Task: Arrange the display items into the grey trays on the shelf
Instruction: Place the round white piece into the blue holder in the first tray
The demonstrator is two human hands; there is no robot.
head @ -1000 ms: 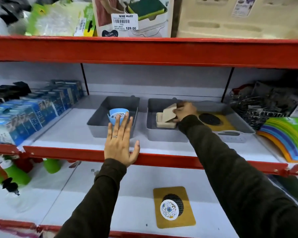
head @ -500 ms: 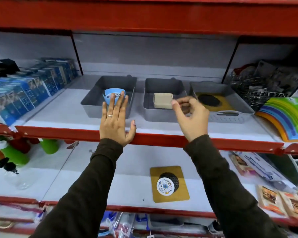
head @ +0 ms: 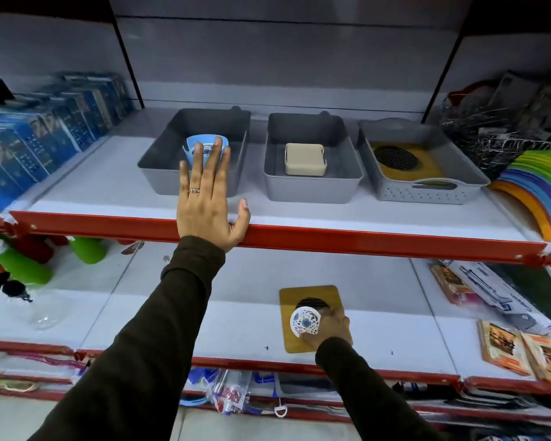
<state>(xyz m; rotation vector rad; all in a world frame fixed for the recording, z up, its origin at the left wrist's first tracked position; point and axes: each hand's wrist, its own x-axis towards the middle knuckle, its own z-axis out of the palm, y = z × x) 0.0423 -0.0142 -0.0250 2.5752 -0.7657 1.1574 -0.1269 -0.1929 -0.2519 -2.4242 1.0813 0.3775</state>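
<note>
Three grey trays stand in a row on the upper shelf. The left tray [head: 159, 173] holds a blue cup [head: 193, 151]. In the middle tray [head: 312, 189] lies a beige box [head: 304, 159]. The right tray [head: 427, 192] holds a wooden board with a black mesh disc [head: 395, 157]. My left hand [head: 207, 205] rests flat on the red shelf edge, fingers spread, in front of the left tray. On the lower shelf lies a second wooden board [head: 312, 296]. My right hand [head: 330, 324] is curled around a round floral disc [head: 304, 321] on it.
Blue boxes [head: 45, 135] fill the upper shelf's left end. Wire racks [head: 497, 128] and a fan of rainbow mats [head: 538, 189] crowd its right end. Green bottles [head: 29, 268] lie at the lower left, printed packets [head: 506, 342] at the lower right.
My right hand let go of the beige box in the middle tray, dropped to the lower shelf and closed on the floral disc. My left hand stayed put. The view tilted down.
</note>
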